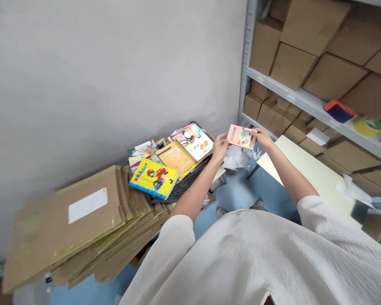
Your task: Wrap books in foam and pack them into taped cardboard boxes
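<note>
A small pink booklet with a colourful picture on its cover is held out in front of me over the gap between the book pile and the table. My left hand pinches its left edge. At the opposite edge, my right hand is closed with the thumb on the cover. To the left lies a black basket heaped with books. On the heap I see a yellow book, an orange book and a white illustrated book.
Flattened cardboard is stacked at the left, bearing a white label. A metal shelf full of brown boxes stands at right, with a tape roll on it. Below is a pale table. White plastic lies beyond my hands.
</note>
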Available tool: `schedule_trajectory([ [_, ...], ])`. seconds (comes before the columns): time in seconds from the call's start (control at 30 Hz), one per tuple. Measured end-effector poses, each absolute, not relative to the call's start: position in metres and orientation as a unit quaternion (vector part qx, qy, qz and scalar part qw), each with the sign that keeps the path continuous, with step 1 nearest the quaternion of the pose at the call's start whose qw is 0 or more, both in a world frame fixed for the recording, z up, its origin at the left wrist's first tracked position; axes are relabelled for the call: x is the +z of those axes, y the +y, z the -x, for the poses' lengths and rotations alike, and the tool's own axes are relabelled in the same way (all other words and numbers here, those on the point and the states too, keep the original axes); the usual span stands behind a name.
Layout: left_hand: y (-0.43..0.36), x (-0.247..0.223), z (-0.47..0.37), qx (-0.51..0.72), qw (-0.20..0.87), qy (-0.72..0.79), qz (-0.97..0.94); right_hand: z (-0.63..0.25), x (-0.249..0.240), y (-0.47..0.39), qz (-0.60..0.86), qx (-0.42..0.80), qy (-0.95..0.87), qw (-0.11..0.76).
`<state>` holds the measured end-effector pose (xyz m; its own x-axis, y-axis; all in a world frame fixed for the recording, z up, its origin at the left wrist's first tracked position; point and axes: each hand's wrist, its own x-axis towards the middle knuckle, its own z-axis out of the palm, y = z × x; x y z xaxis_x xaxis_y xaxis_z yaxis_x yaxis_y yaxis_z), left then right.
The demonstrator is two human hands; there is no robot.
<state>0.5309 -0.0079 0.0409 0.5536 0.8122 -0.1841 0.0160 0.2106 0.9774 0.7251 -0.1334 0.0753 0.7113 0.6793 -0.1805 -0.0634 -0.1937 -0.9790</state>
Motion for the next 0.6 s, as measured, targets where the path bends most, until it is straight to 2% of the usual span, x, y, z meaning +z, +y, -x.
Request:
schedule_trajectory([
  [0.17, -0.070, 0.027, -0.613, 0.285, 0.723, 0.390, -0.493, -0.771, 0.055, -0.218, 0.687, 0.338, -0.125, 0.631],
  [0.37, -0.159, 0.005, -0.689, 0.153, 0.759, 0.387, -0.501, -0.817, 0.031, -0.305, 0.686, 0.353, -0.049, 0.634],
  [0.6, -0.197, -0.025, -0.739, 0.082, 0.747, 0.326, -0.574, -0.849, 0.002, -0.369, 0.688, 0.372, -0.007, 0.623],
])
